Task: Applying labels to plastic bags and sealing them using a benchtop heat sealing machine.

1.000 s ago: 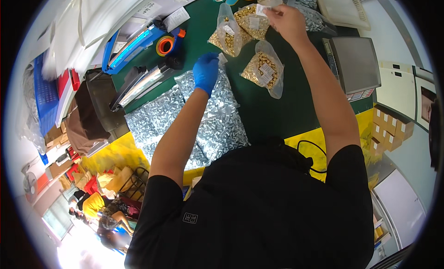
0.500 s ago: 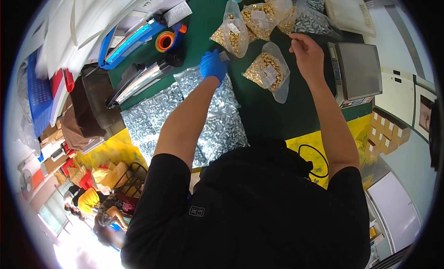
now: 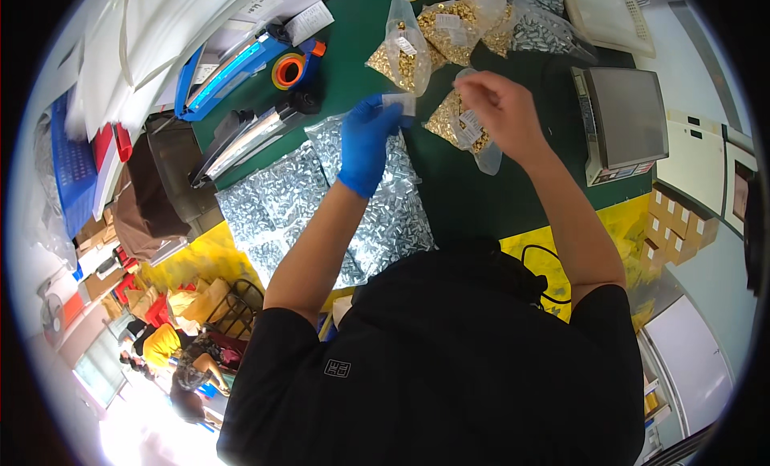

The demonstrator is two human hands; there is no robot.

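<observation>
My left hand [image 3: 367, 145], in a blue glove, pinches a small white label [image 3: 399, 105] by its lower edge, above the far end of the clear bags of silver metal parts [image 3: 281, 185]. Bare, my right hand [image 3: 504, 113] is over a clear bag of gold-coloured metal parts [image 3: 451, 123] and hides some of it. Its fingers are curled together near the top of that bag. Whether they grip the plastic or something small cannot be made out. A white label is stuck on this bag.
More bags of gold-coloured parts [image 3: 449, 33] and silver parts [image 3: 545, 33] lie at the far side. A grey boxy device [image 3: 626, 113] stands at the right. Leftward are an orange tape roll [image 3: 287, 71], a blue-framed tool [image 3: 228, 77] and a black one [image 3: 249, 145].
My left hand has lifted toward me, and the label in it now shows. My right hand has moved left and nearer, from beside the far bags to over the single gold-coloured bag.
</observation>
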